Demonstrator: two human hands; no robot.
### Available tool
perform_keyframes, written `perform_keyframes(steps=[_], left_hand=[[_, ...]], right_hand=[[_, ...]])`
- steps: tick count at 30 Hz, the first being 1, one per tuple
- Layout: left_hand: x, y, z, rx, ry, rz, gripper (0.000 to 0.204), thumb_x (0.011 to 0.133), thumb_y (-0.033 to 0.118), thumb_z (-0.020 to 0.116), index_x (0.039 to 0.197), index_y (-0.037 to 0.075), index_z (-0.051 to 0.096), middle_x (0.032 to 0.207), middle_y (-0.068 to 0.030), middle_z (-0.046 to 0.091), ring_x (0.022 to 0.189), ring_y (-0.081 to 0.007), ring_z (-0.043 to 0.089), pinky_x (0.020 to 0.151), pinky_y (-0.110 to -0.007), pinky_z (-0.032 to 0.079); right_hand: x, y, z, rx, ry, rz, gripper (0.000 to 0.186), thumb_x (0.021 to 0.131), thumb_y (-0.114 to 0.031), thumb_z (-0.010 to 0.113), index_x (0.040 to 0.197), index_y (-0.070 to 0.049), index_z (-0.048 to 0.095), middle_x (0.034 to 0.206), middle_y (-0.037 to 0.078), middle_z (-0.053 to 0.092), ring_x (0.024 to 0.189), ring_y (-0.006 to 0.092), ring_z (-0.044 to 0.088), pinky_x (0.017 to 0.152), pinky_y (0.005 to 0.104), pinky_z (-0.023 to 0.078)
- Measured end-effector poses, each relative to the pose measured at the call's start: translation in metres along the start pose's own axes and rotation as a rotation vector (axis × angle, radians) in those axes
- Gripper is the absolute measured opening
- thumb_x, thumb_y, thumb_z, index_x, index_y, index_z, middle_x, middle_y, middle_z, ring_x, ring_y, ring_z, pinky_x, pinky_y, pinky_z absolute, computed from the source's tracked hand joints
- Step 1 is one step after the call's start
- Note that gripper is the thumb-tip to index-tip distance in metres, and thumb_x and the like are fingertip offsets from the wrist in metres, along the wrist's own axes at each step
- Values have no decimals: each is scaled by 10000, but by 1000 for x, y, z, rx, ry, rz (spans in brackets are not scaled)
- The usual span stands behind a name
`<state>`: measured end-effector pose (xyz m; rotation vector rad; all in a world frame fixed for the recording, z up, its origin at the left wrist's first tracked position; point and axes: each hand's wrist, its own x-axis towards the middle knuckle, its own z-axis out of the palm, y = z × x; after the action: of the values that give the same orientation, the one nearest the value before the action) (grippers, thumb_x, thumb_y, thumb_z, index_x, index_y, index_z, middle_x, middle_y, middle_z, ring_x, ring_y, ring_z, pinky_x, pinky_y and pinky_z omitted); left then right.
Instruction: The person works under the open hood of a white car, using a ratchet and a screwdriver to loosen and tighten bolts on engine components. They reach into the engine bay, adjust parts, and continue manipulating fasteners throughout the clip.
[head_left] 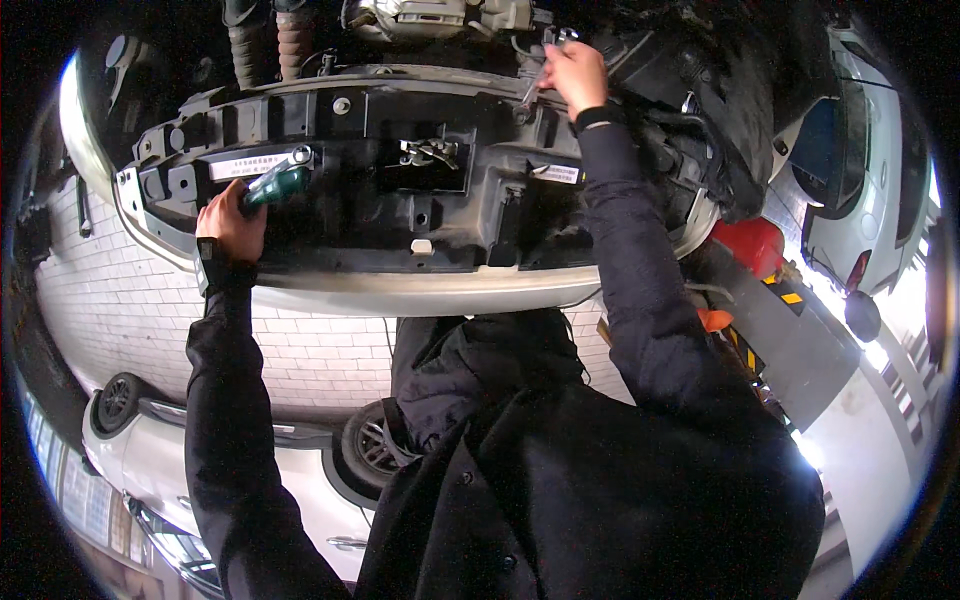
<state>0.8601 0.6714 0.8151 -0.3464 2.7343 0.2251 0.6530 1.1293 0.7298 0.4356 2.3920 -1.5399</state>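
My left hand (233, 222) is closed around a dark green tool (285, 186) and a silver wrench (297, 158), whose round end points up and right. Both lie just above the left part of a black plastic cover (360, 215) at the front of a car. The green tool's exact kind is unclear. Farther off and to the right, my right hand (578, 75) grips a slim metal wrench (527, 100). Its lower end reaches the cover's far edge; whether it sits on a fastener there is too small to tell.
A latch (430, 153) shows in the cover's central opening. The pale bumper (430, 297) curves between me and the cover. Two ribbed hoses (293, 45) rise beyond it. At right stand a red object (750, 245) and a grey cabinet (800, 325). Behind me is a white car (300, 490).
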Motion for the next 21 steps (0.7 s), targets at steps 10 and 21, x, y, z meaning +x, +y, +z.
perform_keyframes(steps=[10,21], left_hand=[[0,2,-5,5,-31,-23,411,865,280,722,1218,72,686,1138,-167,738,1095,-353,686,1013,-453,495],[1,1,-5,-40,-15,11,349,855,250,703,1147,58,700,1079,-170,746,1033,-370,701,950,-469,528]], right_hand=[[-3,-3,3,-43,-3,71,229,1015,-148,650,869,27,627,729,65,616,590,179,651,556,318,523],[-12,-14,51,-499,99,-395,228,899,-255,724,979,-49,668,906,203,718,863,425,696,772,489,545]])
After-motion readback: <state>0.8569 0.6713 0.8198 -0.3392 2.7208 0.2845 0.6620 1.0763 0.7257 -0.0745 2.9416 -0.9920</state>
